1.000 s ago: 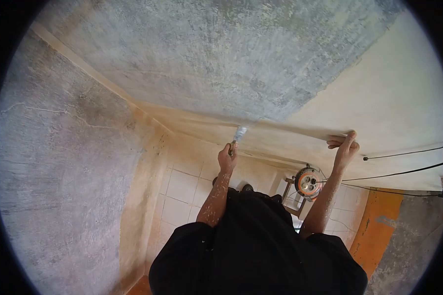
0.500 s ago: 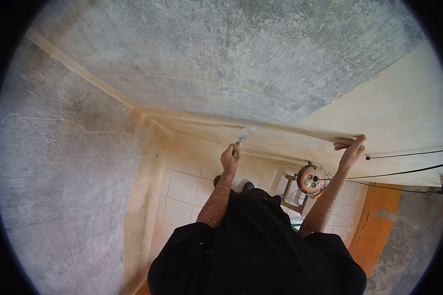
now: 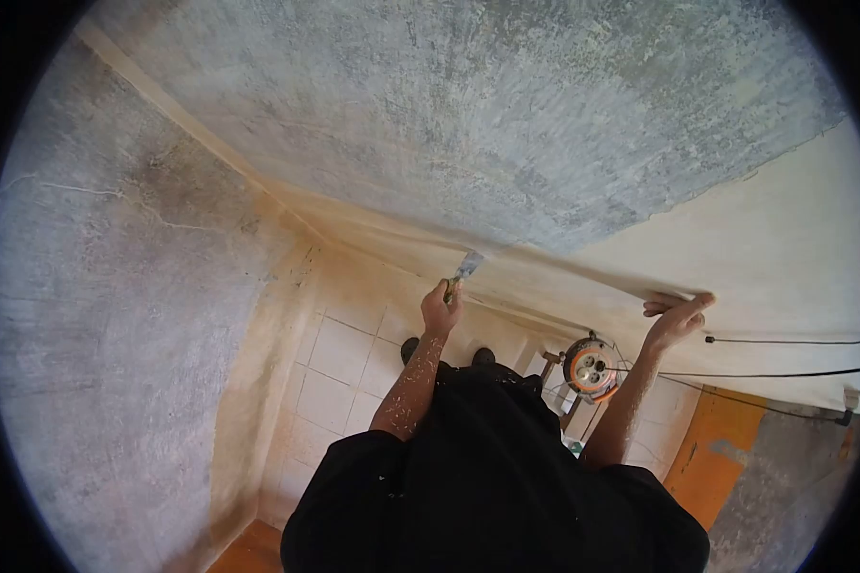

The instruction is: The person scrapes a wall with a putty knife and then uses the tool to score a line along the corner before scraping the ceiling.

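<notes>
My left hand (image 3: 440, 307) is closed around the handle of a putty knife (image 3: 469, 264). The knife's flat grey blade points up towards the lower part of the wall in front of me; whether its edge touches cannot be told. That wall (image 3: 506, 134) is patchy grey above, with a cream-coloured layer along the bottom and to the right. My right hand (image 3: 677, 319) rests against the cream part with its fingers stretched out and holds nothing. Pale flakes cling to my forearms.
A round orange-and-black cable reel (image 3: 591, 370) sits on a small wooden stool (image 3: 551, 363) below my right arm. Dark cables (image 3: 784, 341) run to the right. A second grey wall (image 3: 124, 315) meets the first at left. Light tiles (image 3: 339, 349) cover the floor around my feet.
The view has tilted slightly. The putty knife's blade has turned and shows more of its flat face. My right hand remains against the wall, fingers still extended.
</notes>
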The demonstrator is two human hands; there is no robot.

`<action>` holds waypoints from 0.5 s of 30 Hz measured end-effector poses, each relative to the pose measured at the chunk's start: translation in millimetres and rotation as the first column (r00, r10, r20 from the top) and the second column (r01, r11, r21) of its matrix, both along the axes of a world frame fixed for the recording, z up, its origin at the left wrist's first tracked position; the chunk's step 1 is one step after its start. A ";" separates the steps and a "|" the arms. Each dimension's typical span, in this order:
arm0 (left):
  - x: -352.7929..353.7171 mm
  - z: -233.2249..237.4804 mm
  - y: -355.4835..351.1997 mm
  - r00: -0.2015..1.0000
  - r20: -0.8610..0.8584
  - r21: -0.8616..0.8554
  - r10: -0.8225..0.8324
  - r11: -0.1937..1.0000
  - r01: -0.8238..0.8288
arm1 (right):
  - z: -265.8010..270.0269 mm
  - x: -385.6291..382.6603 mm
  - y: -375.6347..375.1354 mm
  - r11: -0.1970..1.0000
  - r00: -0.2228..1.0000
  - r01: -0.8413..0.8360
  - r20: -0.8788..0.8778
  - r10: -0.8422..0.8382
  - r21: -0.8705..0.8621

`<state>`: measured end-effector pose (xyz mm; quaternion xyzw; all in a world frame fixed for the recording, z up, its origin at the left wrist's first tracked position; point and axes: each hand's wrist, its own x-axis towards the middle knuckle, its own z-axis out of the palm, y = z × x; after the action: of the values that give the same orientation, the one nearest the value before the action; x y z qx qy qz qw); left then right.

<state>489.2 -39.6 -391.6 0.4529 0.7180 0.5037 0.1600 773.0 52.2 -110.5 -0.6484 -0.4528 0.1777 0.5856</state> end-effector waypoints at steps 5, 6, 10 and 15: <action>16.7 -5.9 4.5 0.997 -0.040 -0.073 0.069 0.995 -0.072 | 6.9 -3.7 -4.1 0.999 1.000 0.005 -0.003 -0.006 -0.042; 16.8 -11.9 4.8 0.995 -0.034 -0.051 0.089 0.995 -0.090 | 8.4 -4.5 -2.8 0.999 0.999 -0.006 0.032 0.007 -0.039; 25.8 -16.9 1.1 0.993 0.016 -0.048 0.117 0.992 -0.116 | 6.9 -0.8 -1.4 0.995 0.995 -0.084 0.057 0.087 -0.046; 31.1 -12.9 9.7 0.992 0.018 -0.030 0.128 0.991 -0.127 | 9.6 -4.1 -5.0 0.995 0.995 -0.090 0.040 0.092 -0.053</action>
<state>520.3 -29.9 -404.5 0.3987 0.7510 0.5070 0.1412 768.9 47.2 -100.9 -0.6454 -0.4894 0.2019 0.5506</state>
